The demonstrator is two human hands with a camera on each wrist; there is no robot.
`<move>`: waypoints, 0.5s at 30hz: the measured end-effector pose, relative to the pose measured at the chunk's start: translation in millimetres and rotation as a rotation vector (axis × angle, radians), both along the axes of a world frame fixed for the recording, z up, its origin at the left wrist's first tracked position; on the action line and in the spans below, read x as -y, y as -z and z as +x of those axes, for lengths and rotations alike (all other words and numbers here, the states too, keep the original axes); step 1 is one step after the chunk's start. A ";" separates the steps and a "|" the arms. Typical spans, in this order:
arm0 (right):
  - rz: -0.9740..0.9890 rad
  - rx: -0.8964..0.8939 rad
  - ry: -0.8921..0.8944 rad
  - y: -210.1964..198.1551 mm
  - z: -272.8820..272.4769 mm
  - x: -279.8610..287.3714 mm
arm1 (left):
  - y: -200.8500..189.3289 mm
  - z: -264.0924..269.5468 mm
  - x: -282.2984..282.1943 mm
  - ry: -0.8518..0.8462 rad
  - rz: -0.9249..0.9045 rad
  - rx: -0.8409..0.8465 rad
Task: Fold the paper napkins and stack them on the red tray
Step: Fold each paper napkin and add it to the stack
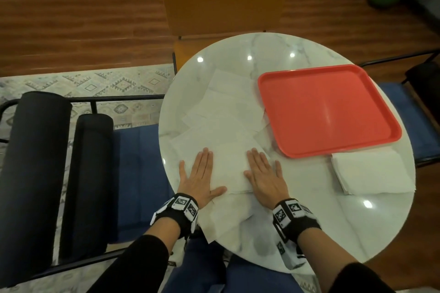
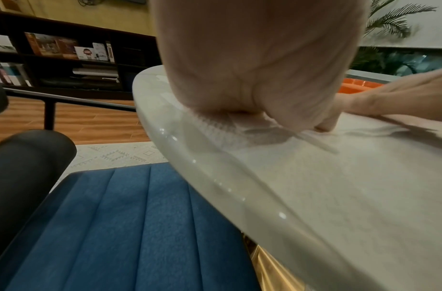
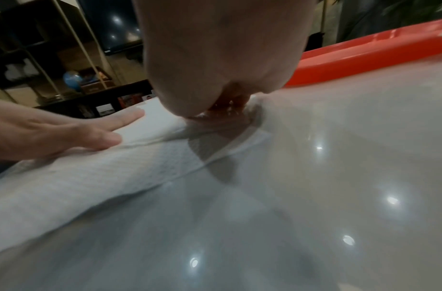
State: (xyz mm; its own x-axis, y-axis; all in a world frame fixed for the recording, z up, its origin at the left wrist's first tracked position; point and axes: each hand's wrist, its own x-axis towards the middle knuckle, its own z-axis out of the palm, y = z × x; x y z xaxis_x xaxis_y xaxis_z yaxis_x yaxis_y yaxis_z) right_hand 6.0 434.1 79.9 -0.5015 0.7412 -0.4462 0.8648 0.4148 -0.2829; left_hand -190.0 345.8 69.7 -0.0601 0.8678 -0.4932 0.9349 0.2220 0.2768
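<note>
**First napkin under my palms, tray not yet loaded**

I have both hands flat on one paper napkin (image 1: pixel 228 169) at the near edge of the round marble table (image 1: pixel 333 233). My left hand (image 1: pixel 200 176) lies with fingers straight and thumb spread, pressing the napkin's left side; my right hand (image 1: pixel 265 175) does the same on its right side. Neither hand grips anything. From the wrist views I see the palms bearing down on textured white paper, with a folded edge running between them, so I judge I am smoothing or creasing a fold.

The red tray (image 1: pixel 390 135) sits to the right and farther back, and nothing lies in it. I judge the task is at its start: no napkin is stacked there yet. A loose spread of unfolded napkins (image 1: pixel 226 112) overlaps across the table's middle, touching the tray's left rim, and one sheet (image 1: pixel 226 216) hangs over the near table edge below my hands. A neat stack of napkins (image 1: pixel 371 173) rests just beside the tray's near corner; whether these are folded I cannot tell.

Around the table stand a yellow chair (image 1: pixel 223 0) opposite and a blue seat (image 1: pixel 140 173) to the left. Nothing blocks the way to the tray.
</note>
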 end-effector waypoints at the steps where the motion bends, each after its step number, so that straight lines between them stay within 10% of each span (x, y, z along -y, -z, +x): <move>1: -0.003 0.014 0.023 -1.0 5.5 -1.2 | -0.5 0.0 -0.5 0.001 -0.004 0.000; 10: -0.046 0.006 0.086 -4.2 5.6 -0.6 | -11.5 -0.2 -10.3 -0.076 0.346 -0.230; 15: -0.090 0.030 0.065 -15.2 1.2 -7.7 | -32.9 -7.3 -31.8 -0.219 0.156 -0.180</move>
